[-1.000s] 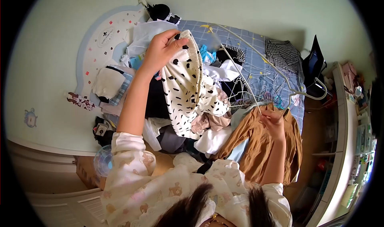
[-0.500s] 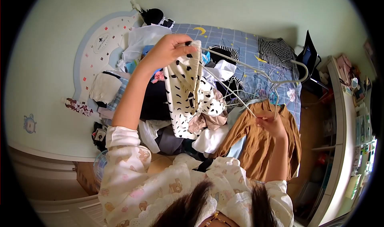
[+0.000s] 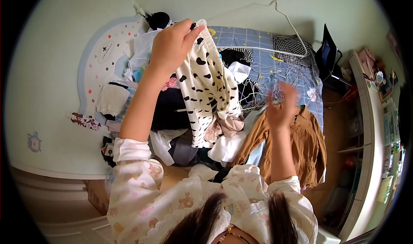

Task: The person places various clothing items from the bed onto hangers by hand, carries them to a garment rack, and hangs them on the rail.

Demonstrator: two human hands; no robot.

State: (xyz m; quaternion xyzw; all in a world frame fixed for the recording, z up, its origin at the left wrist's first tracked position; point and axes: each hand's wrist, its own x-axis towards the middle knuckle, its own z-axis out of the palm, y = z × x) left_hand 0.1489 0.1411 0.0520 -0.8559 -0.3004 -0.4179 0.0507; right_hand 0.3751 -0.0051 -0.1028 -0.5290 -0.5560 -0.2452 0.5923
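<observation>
My left hand (image 3: pixel 174 41) is closed on the elastic waistband of white trousers with black spots (image 3: pixel 204 80), which hang down over the clothes pile. A pale wire hanger (image 3: pixel 294 26) sticks out to the right of the waistband, its hook pointing up. Its far side is blurred, and its left end is hidden at the trousers. My right hand (image 3: pixel 283 104) is raised below the hanger, apart from it. Motion blurs its fingers, but the thumb stands away from them and nothing shows in the hand. Beneath it lies a brown long-sleeved shirt (image 3: pixel 297 147).
A heap of mixed clothes (image 3: pixel 172 110) covers the near bed. Several loose wire hangers (image 3: pixel 292 76) lie on the blue checked bedspread (image 3: pixel 262 35), near checked cloth (image 3: pixel 292 46). A laptop (image 3: pixel 329 48) stands at the right, beside a shelf unit (image 3: pixel 365 102).
The hanger has turned over, its hook swinging from the right to pointing up. My right hand has let go of it and moved up and left. My left hand has risen with the trousers.
</observation>
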